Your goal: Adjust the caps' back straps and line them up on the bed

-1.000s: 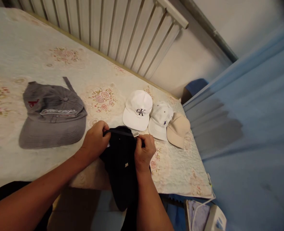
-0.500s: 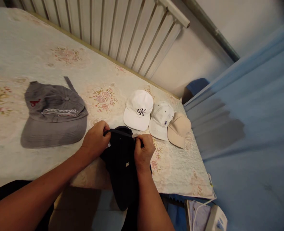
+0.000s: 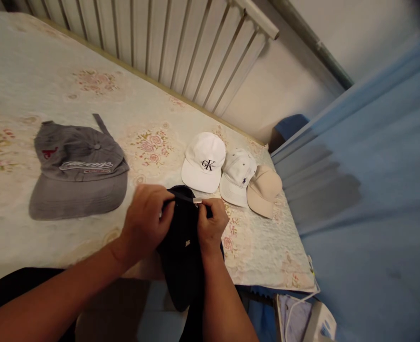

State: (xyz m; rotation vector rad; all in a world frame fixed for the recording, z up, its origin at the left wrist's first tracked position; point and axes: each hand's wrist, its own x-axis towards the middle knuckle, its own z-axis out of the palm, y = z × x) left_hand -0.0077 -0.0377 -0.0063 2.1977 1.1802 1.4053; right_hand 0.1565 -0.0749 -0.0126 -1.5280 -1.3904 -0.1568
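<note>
A black cap (image 3: 182, 266) hangs over the near edge of the bed, its brim pointing down. My left hand (image 3: 146, 219) is closed on the left part of its back strap, the fingers slightly blurred. My right hand (image 3: 212, 222) pinches the strap's other end, beside a small metal buckle (image 3: 197, 201). The strap runs across between the two hands. Just beyond lies a white cap (image 3: 204, 159) with black letters. A second white cap (image 3: 238, 175) with a small dark emblem and a beige cap (image 3: 265, 190) sit to its right.
A grey cap (image 3: 83, 171) with its strap sticking up lies on the left of the floral bedspread (image 3: 53, 104). White slats (image 3: 153, 42) border the far side. A blue curtain (image 3: 366, 199) hangs on the right. Below the bed corner stands a white box (image 3: 320, 323) with a cable.
My left hand has slid right along the strap, nearer the buckle and my right hand. My right hand stays almost in place. The other caps have not moved.
</note>
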